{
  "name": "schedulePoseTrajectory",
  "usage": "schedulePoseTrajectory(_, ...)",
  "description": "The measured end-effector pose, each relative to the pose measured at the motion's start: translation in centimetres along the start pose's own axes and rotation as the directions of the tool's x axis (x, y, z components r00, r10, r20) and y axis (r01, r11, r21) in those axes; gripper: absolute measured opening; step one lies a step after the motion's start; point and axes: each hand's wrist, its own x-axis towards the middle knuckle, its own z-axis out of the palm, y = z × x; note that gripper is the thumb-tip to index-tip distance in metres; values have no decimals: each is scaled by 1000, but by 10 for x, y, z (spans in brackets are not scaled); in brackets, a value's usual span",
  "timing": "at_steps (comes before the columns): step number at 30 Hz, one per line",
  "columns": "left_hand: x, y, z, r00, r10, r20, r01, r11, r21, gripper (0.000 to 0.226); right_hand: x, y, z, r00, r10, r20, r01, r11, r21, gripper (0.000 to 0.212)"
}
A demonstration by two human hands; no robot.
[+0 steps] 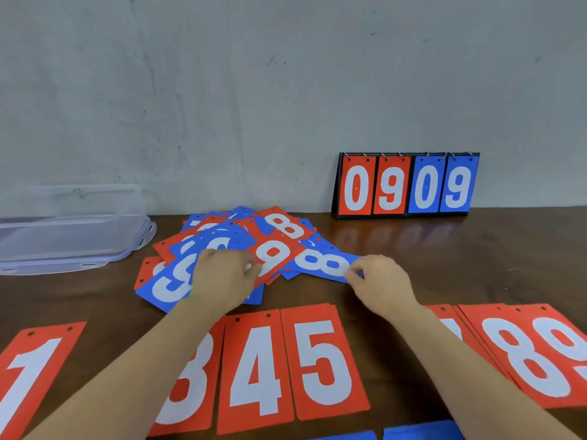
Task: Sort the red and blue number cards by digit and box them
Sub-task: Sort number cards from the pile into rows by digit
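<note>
Brown bench (pixel 444 265) is carrying a mixed card pile (pixel 222 236). L hand (pixel 222 274), fingers curled, is pinching the red 9 card (pixel 273 258) on it; R hand (pixel 378 281) is pinching the blue 8 card (pixel 320 265) at its end. Sorted red cards (pixel 320 360) are lying in a near row, w/ clear box (pixel 73 236) far left

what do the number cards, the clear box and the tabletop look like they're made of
number cards: thin matte sheets, probably plastic or coated card; they lie flat and have punched holes along the top edge.
clear box: translucent plastic, cloudy and see-through, with moulded latch tabs.
tabletop: dark brown wood or wood-look laminate with a gloss finish; it faintly mirrors the scoreboard.
</note>
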Motion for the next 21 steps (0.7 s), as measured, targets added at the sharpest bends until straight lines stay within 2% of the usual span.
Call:
schedulePoseTrajectory(1,3,-1,-3,997,-48,-57,46,998,-36,35,3,4,-3,999,43,-18,-42,998,56,24)
schedulePoseTrajectory(2,8,-2,-3,992,-98,-82,92,993,-80,37,7,6,-5,996,92,-11,-91,992,90,35)
schedulePoseTrajectory(3,13,-2,-4,987,-144,-69,136,985,-110,43,11,6,-6,991,132,18,-134,987,91,55)
schedulePoseTrajectory(5,22,0,-1,979,-196,56,199,978,-65,63,18,4,-2,979,187,80,-189,982,11,86)
schedulePoseTrajectory(7,25,4,5,961,-221,168,218,975,36,80,22,4,7,971,208,115,-198,976,-94,98)
schedulePoseTrajectory(10,26,3,17,952,-248,182,240,969,63,87,25,8,17,976,201,87,-184,969,-165,95)
schedulePoseTrajectory(17,35,-1,22,938,-306,164,323,942,-87,83,29,4,13,979,200,36,-198,979,-47,74)
schedulePoseTrajectory(19,37,-2,25,939,-330,100,344,906,-245,64,30,-1,11,970,243,24,-244,965,100,71)
schedulePoseTrajectory(21,37,-3,26,930,-365,30,331,803,-495,43,32,-3,8,956,290,47,-287,889,356,67)
